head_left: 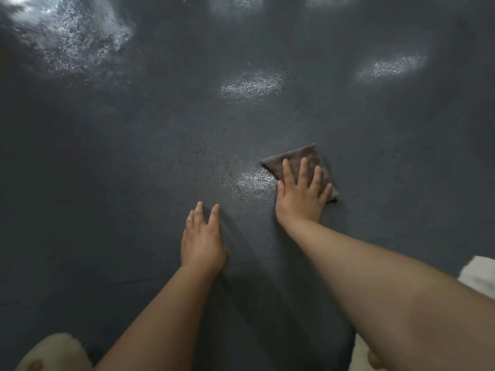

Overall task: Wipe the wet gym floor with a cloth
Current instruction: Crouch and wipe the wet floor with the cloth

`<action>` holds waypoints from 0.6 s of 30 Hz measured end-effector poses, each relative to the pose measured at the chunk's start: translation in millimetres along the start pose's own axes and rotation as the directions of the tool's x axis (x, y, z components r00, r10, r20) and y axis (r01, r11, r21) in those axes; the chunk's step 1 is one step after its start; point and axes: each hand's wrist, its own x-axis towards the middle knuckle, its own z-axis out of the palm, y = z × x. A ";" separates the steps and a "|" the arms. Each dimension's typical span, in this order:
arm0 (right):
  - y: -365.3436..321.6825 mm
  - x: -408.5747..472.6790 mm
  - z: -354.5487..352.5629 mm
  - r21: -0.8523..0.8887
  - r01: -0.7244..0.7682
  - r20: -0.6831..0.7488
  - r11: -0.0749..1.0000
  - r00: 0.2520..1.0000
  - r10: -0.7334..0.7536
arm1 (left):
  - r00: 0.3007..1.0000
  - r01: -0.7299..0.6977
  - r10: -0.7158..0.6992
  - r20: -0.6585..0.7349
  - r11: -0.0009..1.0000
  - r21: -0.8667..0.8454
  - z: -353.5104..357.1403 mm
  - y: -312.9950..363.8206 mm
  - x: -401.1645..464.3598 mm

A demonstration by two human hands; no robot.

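The right hand (302, 192) lies flat on the cloth (301, 163), fingers spread and straight, pressing it to the floor (134, 156); the wide spread likely puts weight over more of the fabric so it soaks rather than skids. The left hand (202, 236) rests palm-down on bare floor nearer the person than the cloth and to its left, fingers straight and holding nothing, apparently propping the body during the reach. The cloth, a small brownish folded piece, sticks out beyond the fingertips, with one corner pointing away. Just left of the cloth a wet patch (254, 180) glistens, seemingly the next spot to wipe. Well beyond the cloth, more shiny wet areas (77, 44) show, the largest far to its left, so much wiping looks to remain.
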 end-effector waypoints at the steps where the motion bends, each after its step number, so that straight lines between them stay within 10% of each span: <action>1: -7.5 -17.7 8.9 -0.019 0.071 -0.040 0.997 0.997 -0.072 | 1.000 0.000 0.000 -0.018 1.000 -0.019 2.5 0.7 -1.3; 10: 3.7 -98.1 42.5 -0.122 0.621 0.193 0.774 0.780 -0.596 | 0.994 0.065 -0.071 -0.078 0.995 -0.075 31.2 8.4 -25.6; 18: 116.1 -23.3 -31.2 -0.210 0.212 0.217 0.954 0.962 -0.166 | 1.000 -0.011 0.010 -0.020 0.999 -0.042 46.0 50.8 -59.1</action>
